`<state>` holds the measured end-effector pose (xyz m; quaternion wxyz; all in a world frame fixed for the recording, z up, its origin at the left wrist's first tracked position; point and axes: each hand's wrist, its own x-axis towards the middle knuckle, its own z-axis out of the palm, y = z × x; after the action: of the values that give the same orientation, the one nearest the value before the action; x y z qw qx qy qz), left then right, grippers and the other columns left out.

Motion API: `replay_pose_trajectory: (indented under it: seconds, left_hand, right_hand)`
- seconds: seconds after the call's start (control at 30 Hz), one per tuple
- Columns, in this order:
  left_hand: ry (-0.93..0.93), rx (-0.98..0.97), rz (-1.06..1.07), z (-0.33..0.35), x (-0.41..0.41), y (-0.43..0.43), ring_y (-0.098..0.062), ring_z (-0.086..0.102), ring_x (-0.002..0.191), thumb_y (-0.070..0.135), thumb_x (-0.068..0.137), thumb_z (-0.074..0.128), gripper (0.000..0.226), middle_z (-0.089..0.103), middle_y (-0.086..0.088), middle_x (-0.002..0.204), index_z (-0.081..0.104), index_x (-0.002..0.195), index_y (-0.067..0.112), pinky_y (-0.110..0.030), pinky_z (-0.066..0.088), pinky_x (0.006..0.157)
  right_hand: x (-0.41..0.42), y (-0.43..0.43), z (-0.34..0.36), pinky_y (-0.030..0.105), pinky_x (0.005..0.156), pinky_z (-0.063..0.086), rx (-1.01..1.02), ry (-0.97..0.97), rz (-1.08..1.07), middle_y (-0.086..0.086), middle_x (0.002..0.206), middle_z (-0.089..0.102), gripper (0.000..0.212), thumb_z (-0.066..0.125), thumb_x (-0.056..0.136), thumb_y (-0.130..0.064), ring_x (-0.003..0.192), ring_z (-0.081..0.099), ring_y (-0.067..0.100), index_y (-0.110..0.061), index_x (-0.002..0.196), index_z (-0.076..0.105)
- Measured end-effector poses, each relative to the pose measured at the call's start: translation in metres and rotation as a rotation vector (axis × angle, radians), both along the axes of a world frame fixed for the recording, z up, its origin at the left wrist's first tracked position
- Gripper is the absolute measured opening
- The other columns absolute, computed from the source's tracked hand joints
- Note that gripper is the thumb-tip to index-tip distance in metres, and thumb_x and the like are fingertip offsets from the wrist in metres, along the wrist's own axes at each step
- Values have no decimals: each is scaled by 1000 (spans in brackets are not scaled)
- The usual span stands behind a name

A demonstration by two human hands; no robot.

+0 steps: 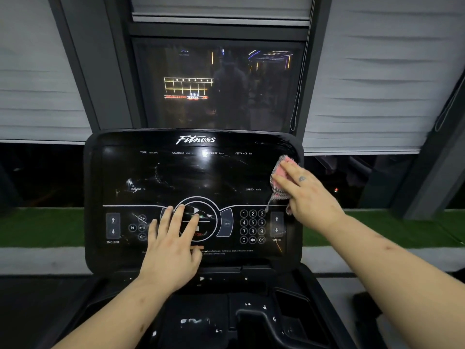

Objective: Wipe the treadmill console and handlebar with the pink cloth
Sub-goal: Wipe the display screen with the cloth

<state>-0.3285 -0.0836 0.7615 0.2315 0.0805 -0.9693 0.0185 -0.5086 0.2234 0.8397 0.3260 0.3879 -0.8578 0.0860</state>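
Left hand flat, fingers straight and spread, holding nothing, resting on console lower centre over the play ring; right hand fingers extended, pressing pink cloth against console's right edge; dark window behind console.

Glossy black console, tilted back, white "Fitness" lettering along the top; dark display streaked with smears and glare, round play control at centre, number keypad to its right, arrow keys at both sides. Pink cloth with grey-striped edge, bunched against the console's right edge, one corner hanging down
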Motion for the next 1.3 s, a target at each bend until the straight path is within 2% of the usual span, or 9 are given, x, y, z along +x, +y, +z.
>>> replay_pose_trajectory:
  seconds: [0.13,0.3,0.4,0.57,0.77,0.93,1.07,1.17,1.3]
  left_hand:
    - [18,-11,-5,-1,0,-1,-38,22,154,38,83,73,75,31,-16,164,48,152,24,-65,28,120]
    - [22,-9,-5,-2,-1,-1,-38,20,155,38,83,71,75,29,-15,165,47,153,25,-64,27,121]
    - [21,-9,-5,-2,-1,0,-38,20,155,37,83,72,75,30,-15,165,48,152,24,-64,27,120]
    - [15,5,-5,-1,-1,0,-37,19,156,38,85,70,73,28,-14,165,47,153,25,-64,25,121]
    - [19,3,-9,-2,-1,0,-38,19,155,37,85,69,73,28,-14,165,47,153,24,-64,27,121]
    - [12,13,-8,-2,-1,1,-38,17,156,38,86,68,73,27,-15,166,46,154,24,-64,26,121]
    - [4,16,-5,-2,0,1,-36,14,157,40,88,64,72,24,-14,167,43,155,25,-62,23,123]
    - [-14,22,-2,-1,1,1,-35,9,158,42,90,59,71,20,-13,168,39,157,26,-61,19,124]
    - [6,8,-26,-1,3,-3,-36,16,157,40,88,62,71,25,-14,167,43,155,25,-64,23,122]
  right_hand:
    - [-16,-5,28,58,116,39,-3,1,-26,22,159,40,73,67,73,6,144,42,43,-8,144,58]
    - [-34,-8,57,52,122,32,-28,-46,-81,12,168,26,74,57,84,4,154,27,35,-16,154,47]
    - [-36,-9,58,50,123,31,-37,-57,-85,11,169,23,75,56,84,6,155,25,33,-18,155,45]
    - [-22,-10,29,54,121,33,-116,39,-46,23,162,35,71,55,78,13,153,30,38,-4,146,54]
    - [8,-5,-28,55,120,35,-137,55,-25,25,159,39,70,56,76,15,152,31,38,-1,144,56]
    - [29,-2,-67,59,117,35,-129,5,-5,22,161,37,65,40,83,1,154,28,36,-3,146,55]
    - [48,-10,-85,57,117,37,-137,-63,-67,19,162,35,75,59,74,8,152,31,35,-7,147,54]
    - [56,-18,-90,57,119,35,-155,-148,-82,15,166,28,81,62,75,7,155,25,32,-11,153,47]
    - [64,-34,-86,51,124,27,-252,-211,-118,11,168,23,83,67,78,3,156,20,31,-18,154,42]
